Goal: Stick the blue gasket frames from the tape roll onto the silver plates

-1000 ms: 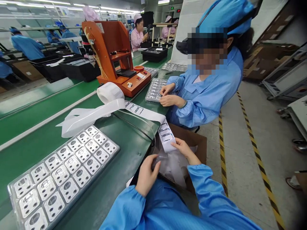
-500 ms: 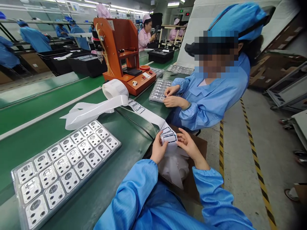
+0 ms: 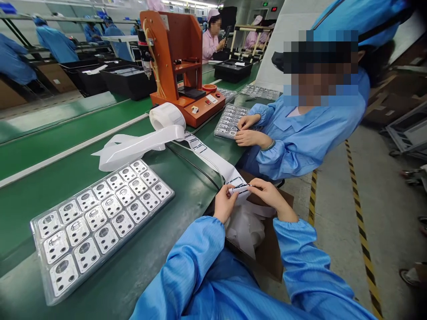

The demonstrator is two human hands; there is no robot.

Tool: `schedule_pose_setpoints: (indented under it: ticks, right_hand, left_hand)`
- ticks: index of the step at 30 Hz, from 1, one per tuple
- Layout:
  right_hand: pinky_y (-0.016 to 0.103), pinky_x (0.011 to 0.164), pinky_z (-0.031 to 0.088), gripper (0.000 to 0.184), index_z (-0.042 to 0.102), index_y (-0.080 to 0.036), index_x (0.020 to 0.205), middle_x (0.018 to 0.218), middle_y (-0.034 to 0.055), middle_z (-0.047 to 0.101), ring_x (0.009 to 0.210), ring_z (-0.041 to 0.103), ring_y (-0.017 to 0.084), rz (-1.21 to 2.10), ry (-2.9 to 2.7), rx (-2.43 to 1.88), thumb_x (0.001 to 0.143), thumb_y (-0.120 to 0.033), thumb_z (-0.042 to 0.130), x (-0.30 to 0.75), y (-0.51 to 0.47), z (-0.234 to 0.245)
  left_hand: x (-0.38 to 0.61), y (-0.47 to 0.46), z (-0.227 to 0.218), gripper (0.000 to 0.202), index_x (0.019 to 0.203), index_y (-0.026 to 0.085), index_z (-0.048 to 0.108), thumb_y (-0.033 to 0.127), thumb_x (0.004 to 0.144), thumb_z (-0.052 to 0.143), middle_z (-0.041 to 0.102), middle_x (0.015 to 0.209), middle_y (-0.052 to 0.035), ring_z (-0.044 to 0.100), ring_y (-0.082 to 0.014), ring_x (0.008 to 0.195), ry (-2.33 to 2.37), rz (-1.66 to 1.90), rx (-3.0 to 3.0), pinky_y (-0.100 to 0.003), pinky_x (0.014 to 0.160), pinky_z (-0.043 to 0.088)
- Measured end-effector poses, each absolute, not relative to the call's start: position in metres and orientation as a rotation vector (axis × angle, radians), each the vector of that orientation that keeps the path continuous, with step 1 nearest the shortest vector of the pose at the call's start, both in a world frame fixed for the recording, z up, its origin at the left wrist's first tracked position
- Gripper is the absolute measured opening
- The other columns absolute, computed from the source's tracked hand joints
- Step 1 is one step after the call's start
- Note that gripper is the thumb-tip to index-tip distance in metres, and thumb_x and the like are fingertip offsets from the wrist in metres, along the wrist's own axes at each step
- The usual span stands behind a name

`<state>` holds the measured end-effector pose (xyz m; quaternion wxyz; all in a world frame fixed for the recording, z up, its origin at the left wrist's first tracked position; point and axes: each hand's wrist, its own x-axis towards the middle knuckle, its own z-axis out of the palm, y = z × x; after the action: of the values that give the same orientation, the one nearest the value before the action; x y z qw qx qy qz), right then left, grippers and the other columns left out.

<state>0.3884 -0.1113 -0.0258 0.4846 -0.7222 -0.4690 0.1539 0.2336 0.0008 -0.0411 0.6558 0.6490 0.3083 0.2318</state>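
Between the left hand (image 3: 224, 203) and the right hand (image 3: 271, 195), the fingers cover part of the white strip (image 3: 213, 166). The dark outlined shapes (image 3: 240, 187) on it are too small to make out in detail. Below both hands, loose plastic film (image 3: 243, 233) hides much of the cardboard box (image 3: 270, 258). Nearer than the hands, the blue sleeves (image 3: 187, 275) run off the bottom edge. Well ahead of the right hand, what the co-worker's fingers (image 3: 240, 138) touch on the tray (image 3: 227, 118) is too small to tell.
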Motion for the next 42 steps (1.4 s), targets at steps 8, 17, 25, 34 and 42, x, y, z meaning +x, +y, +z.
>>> schedule_pose_setpoints:
  ticks: [8, 17, 25, 34, 42]
  right_hand:
    - [0.037, 0.081, 0.056, 0.037, 0.072, -0.024, 0.107, 0.111, 0.0102, 0.062, 0.094, 0.062, 0.022, 0.093, -1.069, -1.798, 0.089, -0.054, 0.06, 0.38, -0.12, -0.029]
    - [0.04, 0.089, 0.05, 0.028, 0.07, -0.022, 0.114, 0.112, 0.0101, 0.067, 0.096, 0.064, 0.023, -0.154, -1.467, -1.982, 0.096, -0.033, 0.051, 0.374, -0.114, 0.005]
    - [0.034, 0.071, 0.035, 0.023, 0.072, -0.019, 0.089, 0.083, 0.0061, 0.071, 0.076, 0.06, 0.02, -0.477, -1.95, -2.295, 0.097, -0.024, 0.051, 0.361, -0.113, 0.037]
    - [0.033, 0.068, 0.033, 0.025, 0.07, -0.018, 0.078, 0.071, 0.0048, 0.067, 0.065, 0.056, 0.017, -0.617, -2.062, -2.288, 0.095, -0.016, 0.051, 0.344, -0.129, 0.051]
    - [0.034, 0.078, 0.047, 0.022, 0.072, -0.02, 0.096, 0.091, 0.0054, 0.074, 0.078, 0.065, 0.019, -0.697, -1.946, -2.038, 0.098, -0.022, 0.05, 0.313, -0.16, 0.072]
  left_hand:
    - [0.235, 0.0, -0.044, 0.013, 0.096, 0.015, 0.065, 0.021, 0.085, 0.064, 0.062, 0.072, 0.0023, 0.052, -0.0092, 0.063, 0.667, 0.515, 1.424, -0.02, 0.061, 0.041]
    - [0.233, 0.001, -0.048, 0.016, 0.097, 0.015, 0.066, 0.023, 0.084, 0.066, 0.053, 0.067, 0.0043, 0.047, -0.0101, 0.064, 0.654, 0.549, 1.491, -0.021, 0.063, 0.038]
    - [0.232, 0.002, -0.051, 0.019, 0.101, 0.015, 0.067, 0.024, 0.085, 0.065, 0.059, 0.073, 0.0015, 0.051, -0.0118, 0.069, 0.657, 0.543, 1.537, -0.023, 0.066, 0.043]
    - [0.226, 0.001, -0.045, 0.087, 0.146, 0.014, 0.04, 0.022, 0.07, 0.081, 0.069, 0.114, -0.013, 0.068, -0.0234, 0.092, 0.579, 0.366, 1.634, -0.037, 0.087, 0.054]
    - [0.212, -0.008, -0.045, 0.086, 0.147, 0.012, 0.04, 0.024, 0.072, 0.08, 0.061, 0.128, -0.0227, 0.063, -0.0356, 0.115, 0.51, 0.221, 2.139, -0.045, 0.097, 0.052]
